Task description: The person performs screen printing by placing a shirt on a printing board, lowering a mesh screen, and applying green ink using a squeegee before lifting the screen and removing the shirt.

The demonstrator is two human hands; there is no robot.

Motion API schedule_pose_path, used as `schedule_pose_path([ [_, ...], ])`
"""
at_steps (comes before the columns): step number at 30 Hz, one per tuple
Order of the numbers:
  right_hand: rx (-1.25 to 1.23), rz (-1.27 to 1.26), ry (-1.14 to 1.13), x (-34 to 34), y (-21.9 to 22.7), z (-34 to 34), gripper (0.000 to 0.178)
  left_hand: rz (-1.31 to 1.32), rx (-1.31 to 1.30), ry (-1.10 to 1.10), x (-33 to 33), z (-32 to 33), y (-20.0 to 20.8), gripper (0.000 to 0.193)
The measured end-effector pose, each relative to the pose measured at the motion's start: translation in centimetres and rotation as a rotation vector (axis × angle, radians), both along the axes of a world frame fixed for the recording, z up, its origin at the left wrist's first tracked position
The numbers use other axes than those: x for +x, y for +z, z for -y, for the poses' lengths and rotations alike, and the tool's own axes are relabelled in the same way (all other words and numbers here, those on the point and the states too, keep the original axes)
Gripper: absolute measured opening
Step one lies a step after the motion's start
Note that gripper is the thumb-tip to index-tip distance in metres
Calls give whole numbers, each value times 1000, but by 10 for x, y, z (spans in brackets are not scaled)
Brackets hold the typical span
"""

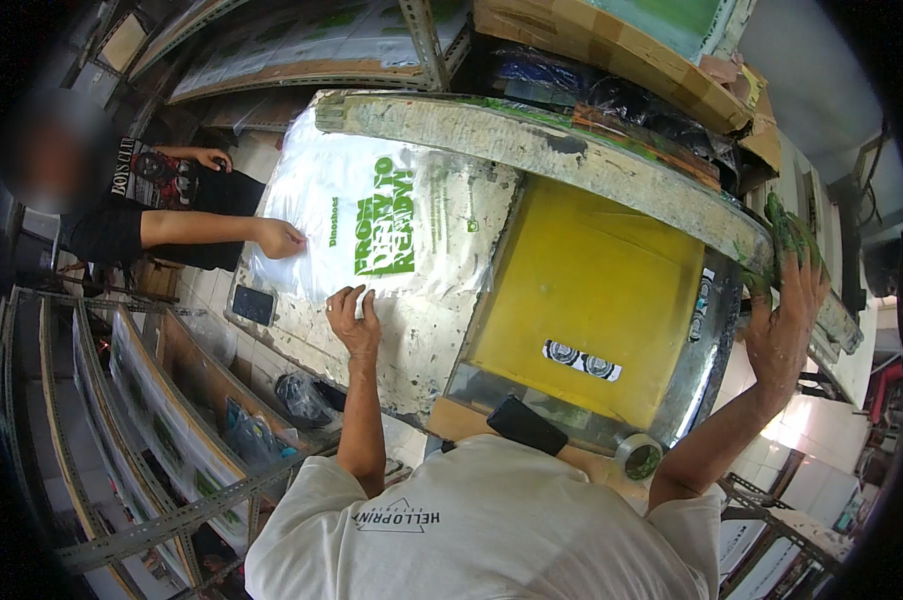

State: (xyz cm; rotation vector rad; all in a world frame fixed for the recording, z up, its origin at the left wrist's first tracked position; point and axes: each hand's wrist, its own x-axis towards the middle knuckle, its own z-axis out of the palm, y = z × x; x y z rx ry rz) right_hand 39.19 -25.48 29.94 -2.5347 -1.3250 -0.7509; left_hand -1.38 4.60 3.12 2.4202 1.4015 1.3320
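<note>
A clear plastic bag (pixel 317 180) printed with green lettering lies on the pale, paint-spotted board. At its near edge is my left hand (pixel 355 325), fingers bent and thumb apart, fingertips by the film; whether they touch it is unclear. My right hand (pixel 787 320), stained green on the fingers, is stretched over the right end of the long, worn wooden beam (pixel 572 160). Between my hands sits a yellow printing screen (pixel 592 290) with a small black-and-white label strip on it. Across the board, a co-worker's hand (pixel 280 239) pinches the bag's left edge.
A phone (pixel 254 305) lies at the board's left corner. A dark phone-like object (pixel 528 425) and a tape roll (pixel 639 456) are close to my body. Metal racks (pixel 162 420) holding boards stand at lower left. Cardboard (pixel 612 50) is stacked behind the beam.
</note>
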Motion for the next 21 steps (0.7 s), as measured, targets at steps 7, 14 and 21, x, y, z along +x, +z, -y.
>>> schedule_pose_path([
  [7, 18, -24, 35, -1, 4, -1, 48, 7, 29, 32, -10, -12, 7, 18],
  [14, -4, -4, -29, 2, -5, 5, 50, -136, -182, 139, -26, -29, -15, 19],
  [21, -4, -6, 2, 5, -4, 6, 52, 40, -248, 124, -28, -63, -10, 7],
])
